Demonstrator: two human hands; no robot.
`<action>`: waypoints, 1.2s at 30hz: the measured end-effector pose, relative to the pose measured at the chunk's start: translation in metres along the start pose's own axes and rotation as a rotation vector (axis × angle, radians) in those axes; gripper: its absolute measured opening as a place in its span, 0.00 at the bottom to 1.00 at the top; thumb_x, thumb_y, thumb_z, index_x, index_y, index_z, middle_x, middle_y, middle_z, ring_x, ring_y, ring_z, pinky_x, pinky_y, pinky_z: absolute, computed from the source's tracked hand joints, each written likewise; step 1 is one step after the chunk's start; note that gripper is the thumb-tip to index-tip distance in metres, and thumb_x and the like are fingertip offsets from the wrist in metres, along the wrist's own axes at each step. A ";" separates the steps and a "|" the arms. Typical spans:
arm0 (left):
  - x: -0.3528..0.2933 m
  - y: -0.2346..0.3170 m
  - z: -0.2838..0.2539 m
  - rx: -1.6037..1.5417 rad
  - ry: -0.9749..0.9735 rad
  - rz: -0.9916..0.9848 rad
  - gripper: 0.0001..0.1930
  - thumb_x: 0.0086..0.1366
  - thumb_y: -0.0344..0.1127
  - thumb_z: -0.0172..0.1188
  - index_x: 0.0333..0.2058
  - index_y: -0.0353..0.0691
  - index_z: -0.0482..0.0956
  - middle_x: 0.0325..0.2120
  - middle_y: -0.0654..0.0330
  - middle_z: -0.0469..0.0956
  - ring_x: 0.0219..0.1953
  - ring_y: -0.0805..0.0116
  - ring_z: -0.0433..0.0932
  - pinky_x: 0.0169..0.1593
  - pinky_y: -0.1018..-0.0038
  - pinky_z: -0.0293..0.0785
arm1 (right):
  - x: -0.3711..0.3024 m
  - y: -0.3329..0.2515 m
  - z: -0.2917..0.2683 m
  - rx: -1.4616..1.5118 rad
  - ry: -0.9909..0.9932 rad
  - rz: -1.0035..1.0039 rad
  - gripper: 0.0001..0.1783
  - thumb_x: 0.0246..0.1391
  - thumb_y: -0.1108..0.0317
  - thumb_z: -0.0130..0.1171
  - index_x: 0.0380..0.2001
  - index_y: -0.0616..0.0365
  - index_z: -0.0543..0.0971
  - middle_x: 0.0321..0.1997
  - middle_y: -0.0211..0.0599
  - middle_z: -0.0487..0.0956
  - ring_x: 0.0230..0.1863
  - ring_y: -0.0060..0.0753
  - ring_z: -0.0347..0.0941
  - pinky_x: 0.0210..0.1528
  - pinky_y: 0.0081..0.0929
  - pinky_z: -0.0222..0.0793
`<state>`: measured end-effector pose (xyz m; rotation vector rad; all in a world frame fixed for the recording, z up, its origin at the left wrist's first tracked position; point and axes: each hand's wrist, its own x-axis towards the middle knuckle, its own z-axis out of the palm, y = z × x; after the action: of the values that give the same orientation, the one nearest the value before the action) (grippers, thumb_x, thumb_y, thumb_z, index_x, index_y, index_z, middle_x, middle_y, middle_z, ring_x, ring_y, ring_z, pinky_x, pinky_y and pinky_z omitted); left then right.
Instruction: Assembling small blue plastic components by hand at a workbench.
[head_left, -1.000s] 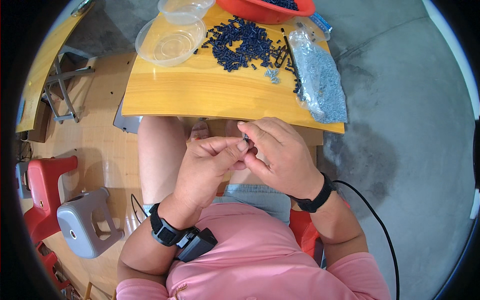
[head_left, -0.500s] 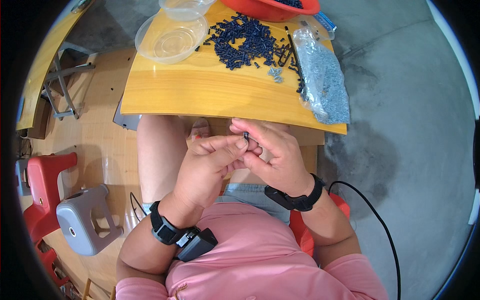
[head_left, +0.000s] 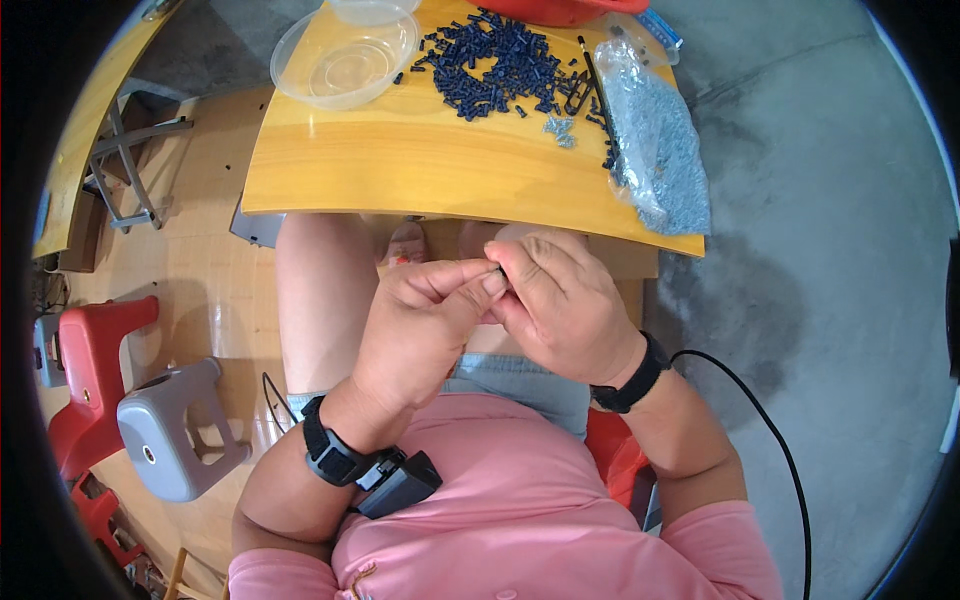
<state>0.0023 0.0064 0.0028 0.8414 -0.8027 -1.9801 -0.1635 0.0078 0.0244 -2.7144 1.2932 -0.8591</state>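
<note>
In front of my belly, above my lap and short of the table edge, my two hands meet at the fingertips. My left hand (head_left: 418, 318) pinches a small dark piece (head_left: 502, 271) between thumb and forefinger; only a bit of it shows. Over its other side, the thumb and curled fingers of my right hand (head_left: 570, 300) close, and they hide most of it. On the yellow wooden table (head_left: 430, 170) lies a heap of small dark-blue plastic parts (head_left: 520, 62), similar in colour to the piece. Close by is a little cluster of tiny silver metal pieces (head_left: 561, 130).
A clear plastic bowl (head_left: 350, 82) stands at the table's left, a red basin (head_left: 555, 12) at the back. On the right lie a bag of small silvery pieces (head_left: 660, 150), a thin black stick (head_left: 596, 88) and a black tool (head_left: 577, 93). Grey stool (head_left: 175, 440), red stool (head_left: 90, 380) at left.
My right hand has turned and its fingers have curled in over the small dark piece, which shows less now. My left hand keeps its pinch. The view has shifted slightly.
</note>
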 end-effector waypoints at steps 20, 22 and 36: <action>-0.010 0.007 0.003 0.135 -0.037 0.059 0.09 0.66 0.32 0.57 0.41 0.36 0.82 0.19 0.71 0.76 0.14 0.88 0.61 0.16 0.86 0.54 | 0.023 -0.019 -0.038 -0.235 -0.108 0.007 0.12 0.37 0.60 0.63 0.21 0.52 0.72 0.24 0.29 0.67 0.31 0.31 0.65 0.31 0.31 0.59; -0.011 0.007 0.004 0.156 -0.034 0.053 0.09 0.65 0.32 0.57 0.40 0.36 0.83 0.18 0.71 0.76 0.14 0.88 0.61 0.17 0.86 0.55 | 0.024 -0.020 -0.041 -0.227 -0.178 -0.002 0.12 0.36 0.59 0.63 0.20 0.51 0.72 0.23 0.28 0.67 0.31 0.30 0.65 0.31 0.30 0.58; -0.020 0.004 0.008 0.240 -0.087 -0.011 0.10 0.65 0.21 0.51 0.40 0.27 0.80 0.29 0.59 0.81 0.30 0.75 0.78 0.37 0.81 0.74 | 0.012 -0.010 -0.039 -0.184 -0.270 -0.164 0.13 0.37 0.59 0.62 0.16 0.56 0.71 0.19 0.34 0.68 0.23 0.34 0.67 0.27 0.31 0.63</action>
<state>0.0066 0.0230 0.0158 0.9017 -1.1049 -1.9661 -0.1688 0.0140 0.0658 -2.9802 1.1604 -0.3746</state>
